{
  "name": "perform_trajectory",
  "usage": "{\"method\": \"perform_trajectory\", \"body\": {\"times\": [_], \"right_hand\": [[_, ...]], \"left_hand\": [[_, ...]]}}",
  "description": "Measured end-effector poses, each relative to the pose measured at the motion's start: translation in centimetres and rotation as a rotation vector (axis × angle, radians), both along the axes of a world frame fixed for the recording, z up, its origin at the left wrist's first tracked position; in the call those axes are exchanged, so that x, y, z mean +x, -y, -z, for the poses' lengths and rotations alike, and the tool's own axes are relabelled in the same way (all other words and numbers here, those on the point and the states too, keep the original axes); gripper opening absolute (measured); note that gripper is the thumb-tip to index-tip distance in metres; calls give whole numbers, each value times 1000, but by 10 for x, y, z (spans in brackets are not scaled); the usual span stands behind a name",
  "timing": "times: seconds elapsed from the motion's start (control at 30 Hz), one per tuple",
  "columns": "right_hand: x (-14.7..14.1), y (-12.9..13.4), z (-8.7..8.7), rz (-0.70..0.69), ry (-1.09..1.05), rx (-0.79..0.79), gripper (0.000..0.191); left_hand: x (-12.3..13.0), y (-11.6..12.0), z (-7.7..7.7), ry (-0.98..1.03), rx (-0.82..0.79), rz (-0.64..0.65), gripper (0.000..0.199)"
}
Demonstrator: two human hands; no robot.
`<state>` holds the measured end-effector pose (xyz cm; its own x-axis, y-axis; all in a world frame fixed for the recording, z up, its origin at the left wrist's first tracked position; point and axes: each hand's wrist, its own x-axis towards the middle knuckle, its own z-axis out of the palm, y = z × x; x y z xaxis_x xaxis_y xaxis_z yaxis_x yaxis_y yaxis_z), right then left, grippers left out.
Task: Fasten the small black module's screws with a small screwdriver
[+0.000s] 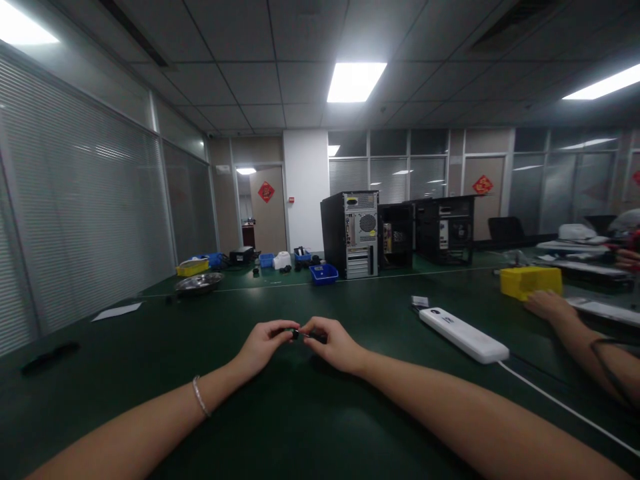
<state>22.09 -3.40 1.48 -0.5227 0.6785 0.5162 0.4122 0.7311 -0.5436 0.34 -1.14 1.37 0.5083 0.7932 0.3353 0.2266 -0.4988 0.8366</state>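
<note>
Above the green tabletop [280,413], in the middle of the head view, my two hands meet almost fingertip to fingertip. My left hand [261,348] pinches a small black part [295,334] between thumb and fingers. A bracelet circles the left wrist. My right hand [336,345] is closed on a slim dark piece [317,337], whose thin, lighter tip points at the black part. Fingers cover much of both pieces, so their exact kind does not show. I cannot tell whether the two are joined or merely touching.
A white power strip [463,335] with its cable lies to the right. Beyond it, another person's hand [550,305] touches a yellow bin [530,283]. Computer cases [361,233], a blue tray [323,274] and a metal bowl [199,283] stand farther back. Paper [117,311] lies left.
</note>
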Motion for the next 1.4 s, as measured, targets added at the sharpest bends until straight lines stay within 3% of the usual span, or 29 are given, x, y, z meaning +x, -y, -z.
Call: {"method": "perform_trajectory", "body": {"times": [0.43, 0.73, 0.97, 1.2, 1.4], "right_hand": [[-2, -10, 9, 70, 6, 17, 19], [2, -10, 7, 125, -33, 21, 20], [1, -8, 6, 103, 6, 5, 20], [10, -17, 1, 23, 157, -69, 21], [16, -21, -3, -50, 294, -152, 25]], "left_hand": [[1, -6, 0, 33, -55, -19, 34], [-3, 10, -13, -266, 20, 149, 21], [4, 22, -16, -370, 90, 197, 25], [4, 23, -19, -351, 138, 56, 38], [6, 30, -18, -399, 130, -52, 37]]}}
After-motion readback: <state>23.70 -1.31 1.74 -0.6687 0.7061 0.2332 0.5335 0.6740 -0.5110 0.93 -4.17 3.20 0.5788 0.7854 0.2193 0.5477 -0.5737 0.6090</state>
